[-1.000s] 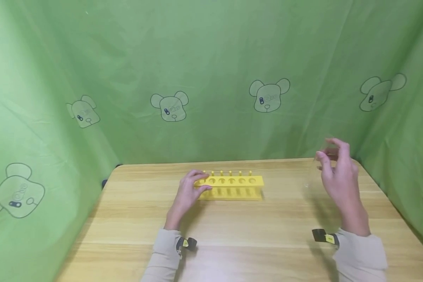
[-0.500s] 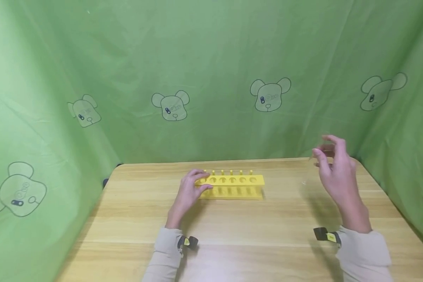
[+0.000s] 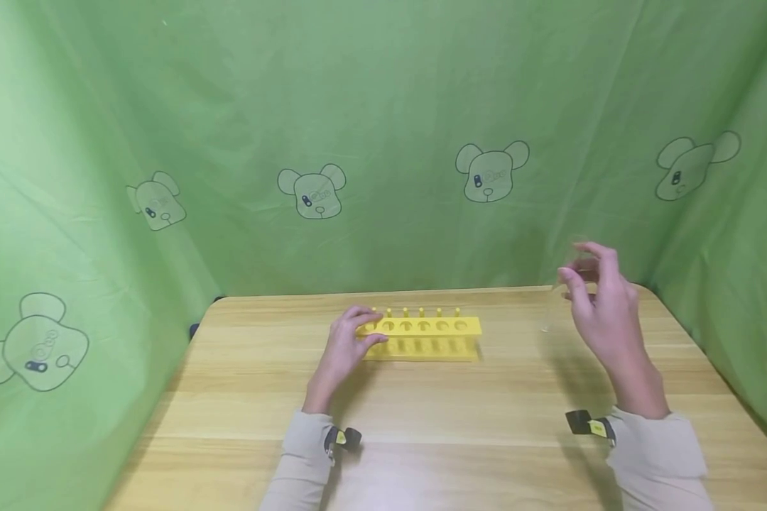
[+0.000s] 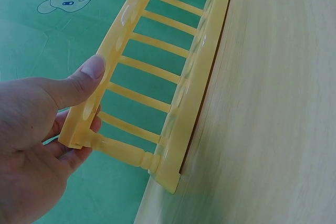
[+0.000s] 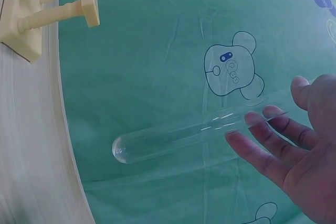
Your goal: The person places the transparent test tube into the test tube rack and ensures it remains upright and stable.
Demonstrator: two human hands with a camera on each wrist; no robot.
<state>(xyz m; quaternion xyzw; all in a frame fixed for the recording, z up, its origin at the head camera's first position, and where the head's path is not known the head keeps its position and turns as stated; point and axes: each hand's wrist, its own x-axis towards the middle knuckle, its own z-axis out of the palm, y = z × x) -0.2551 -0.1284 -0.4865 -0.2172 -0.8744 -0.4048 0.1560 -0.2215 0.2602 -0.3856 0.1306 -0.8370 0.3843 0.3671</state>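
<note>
A yellow test tube rack [image 3: 428, 328] with a row of round holes and a row of pegs stands on the table. My left hand [image 3: 347, 344] grips the left end of its upper bar; in the left wrist view the thumb [image 4: 92, 69] lies on that bar and the fingers are behind it. To the right of the rack, my right hand [image 3: 604, 298] holds a clear glass test tube [image 5: 168, 137] above the table. The tube's rounded end points down and slightly left, apart from the rack. Its upper part is hard to make out in the head view.
The wooden table [image 3: 447, 426] ends at a back edge close behind the rack. Green cloth [image 3: 383, 92] printed with bear heads encloses the back and both sides.
My right hand has moved a little to the left with the test tube, toward the rack. The left hand stays on the rack's end.
</note>
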